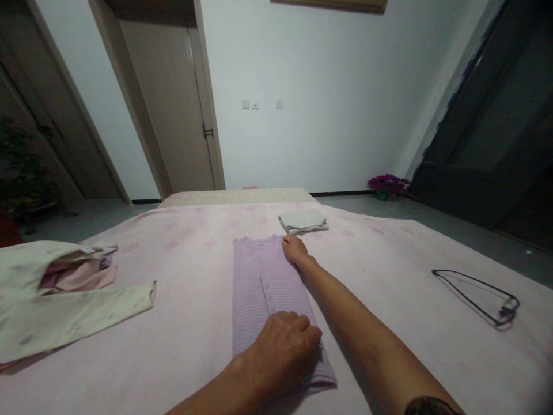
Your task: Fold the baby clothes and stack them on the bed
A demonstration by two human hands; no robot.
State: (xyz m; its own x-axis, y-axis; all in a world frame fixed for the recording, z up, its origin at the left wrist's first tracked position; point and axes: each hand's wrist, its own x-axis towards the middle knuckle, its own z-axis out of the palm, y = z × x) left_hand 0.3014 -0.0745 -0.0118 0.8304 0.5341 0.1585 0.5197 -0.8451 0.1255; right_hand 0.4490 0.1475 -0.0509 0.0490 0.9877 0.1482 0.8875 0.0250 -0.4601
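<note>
Lying on the bed (185, 346), lilac top (250, 288) looks part-folded. Right hand (296, 250): fingers pinching its shoulder. Left hand (287, 340) over its side; can't tell grip. Pale cloth (303, 219) folded, printed clothes (30, 311) loose.

Before you, the lilac garment (249, 294), finely striped, lay flat on the pink flowered sheet (181, 323) in a long, narrow shape, its round neckline (261, 238) at the end farthest from you
</note>
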